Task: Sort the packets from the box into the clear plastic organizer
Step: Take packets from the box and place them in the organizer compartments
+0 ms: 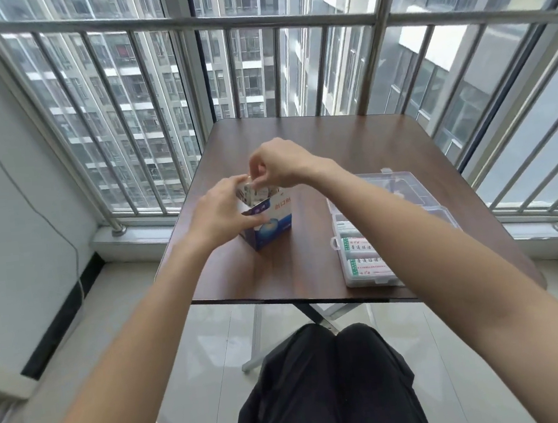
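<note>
Blue-and-white box (268,224) upright mid-table, left hand (218,217) gripping its side.
Right hand (279,166) pinches packets (251,193) standing upright at the box's open top; clear plastic organizer (365,257) lies at four o'clock, nearer that hand.

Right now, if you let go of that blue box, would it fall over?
Probably not by itself: the blue box stands upright on the flat table. It looks like thin cardboard, so likely light and easy to tip; the left hand steadies it while the right hand pulls at the top.
</note>
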A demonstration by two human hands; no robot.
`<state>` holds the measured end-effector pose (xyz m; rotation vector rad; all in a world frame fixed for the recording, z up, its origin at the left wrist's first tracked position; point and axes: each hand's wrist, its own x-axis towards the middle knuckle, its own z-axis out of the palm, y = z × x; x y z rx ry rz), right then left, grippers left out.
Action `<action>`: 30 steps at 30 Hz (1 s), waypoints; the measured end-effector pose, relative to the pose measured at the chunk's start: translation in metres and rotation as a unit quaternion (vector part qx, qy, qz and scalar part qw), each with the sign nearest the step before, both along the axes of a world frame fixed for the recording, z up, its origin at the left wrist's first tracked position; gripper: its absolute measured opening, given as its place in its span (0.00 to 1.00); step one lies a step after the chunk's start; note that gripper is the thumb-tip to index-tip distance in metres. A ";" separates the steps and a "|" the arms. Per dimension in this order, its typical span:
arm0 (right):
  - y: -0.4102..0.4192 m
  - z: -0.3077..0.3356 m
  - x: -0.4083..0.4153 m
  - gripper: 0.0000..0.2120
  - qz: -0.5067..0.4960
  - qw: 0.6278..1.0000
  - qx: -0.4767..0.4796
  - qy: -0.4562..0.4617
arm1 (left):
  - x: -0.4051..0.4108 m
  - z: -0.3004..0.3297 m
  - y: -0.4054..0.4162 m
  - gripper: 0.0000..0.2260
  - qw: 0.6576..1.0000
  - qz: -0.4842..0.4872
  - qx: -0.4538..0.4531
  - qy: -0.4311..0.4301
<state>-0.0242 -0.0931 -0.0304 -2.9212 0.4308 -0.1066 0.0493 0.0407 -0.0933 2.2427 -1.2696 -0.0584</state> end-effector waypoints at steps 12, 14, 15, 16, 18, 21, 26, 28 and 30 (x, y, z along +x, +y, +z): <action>-0.009 0.011 -0.009 0.09 -0.029 0.985 0.106 -0.132 | -0.009 0.007 0.005 0.36 0.999 0.003 -0.010 0.030; -0.009 0.011 -0.009 0.06 -0.031 0.981 0.112 -0.157 | -0.009 0.008 0.005 0.38 1.000 0.001 -0.007 0.029; -0.009 0.012 -0.009 0.05 -0.030 0.978 0.117 -0.168 | -0.009 0.007 0.005 0.38 1.000 0.001 -0.004 0.028; -0.009 0.012 -0.009 0.04 -0.027 0.977 0.122 -0.176 | -0.008 0.007 0.004 0.39 1.000 0.001 -0.002 0.028; -0.009 0.012 -0.009 0.04 -0.016 0.975 0.133 -0.177 | -0.007 0.007 0.004 0.39 1.000 0.002 0.003 0.030; -0.010 0.011 -0.011 0.06 0.000 0.974 0.135 -0.183 | -0.005 0.007 0.004 0.40 0.999 0.001 0.004 0.033; -0.018 0.008 -0.017 0.07 0.006 0.957 0.133 -0.260 | -0.004 0.016 0.003 0.42 0.998 -0.001 0.016 0.056; -0.022 0.011 -0.023 0.08 0.006 0.941 0.136 -0.309 | -0.004 0.023 0.003 0.41 0.999 0.019 -0.017 0.034; -0.025 0.017 -0.031 0.08 0.007 0.923 0.155 -0.353 | -0.004 0.035 0.002 0.35 0.996 0.032 -0.088 -0.002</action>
